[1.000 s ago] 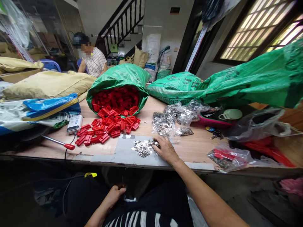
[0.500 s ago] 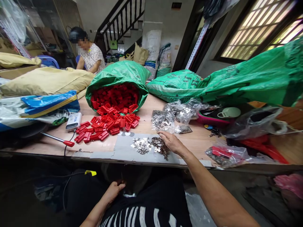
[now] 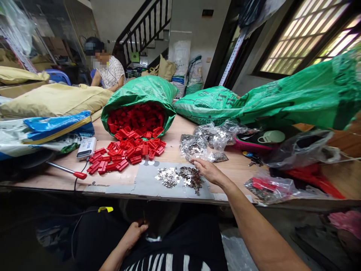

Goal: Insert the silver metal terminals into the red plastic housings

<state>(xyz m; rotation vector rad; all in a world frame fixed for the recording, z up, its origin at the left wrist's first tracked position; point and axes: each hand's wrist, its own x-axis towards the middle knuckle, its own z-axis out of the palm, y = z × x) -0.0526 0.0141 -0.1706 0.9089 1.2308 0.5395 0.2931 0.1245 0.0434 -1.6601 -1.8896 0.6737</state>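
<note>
My right hand (image 3: 208, 171) reaches over the table at the right edge of a pile of small dark metal pieces (image 3: 191, 177). Its fingers are stretched out and point left, the tips close to the clear bags of metal parts (image 3: 194, 146); its underside is hidden. Touching the dark pile on the left is a brighter heap of silver metal pieces (image 3: 167, 176). Both heaps lie on a grey sheet (image 3: 146, 184) along the table's front edge. Low over my lap, my left hand (image 3: 134, 234) is closed, with something thin and dark at its fingertips that I cannot make out.
Red plastic parts (image 3: 124, 152) spill from an open green sack (image 3: 141, 90). Left of them are a white device (image 3: 86, 147) with a cable and a red-tipped lever (image 3: 80, 175). A pink basket (image 3: 251, 146) stands right. Another person (image 3: 111, 73) sits behind the table.
My right hand has shifted slightly right, and the dark pieces show a little more beside it. My left hand looks much the same. The whole view has tilted slightly.
</note>
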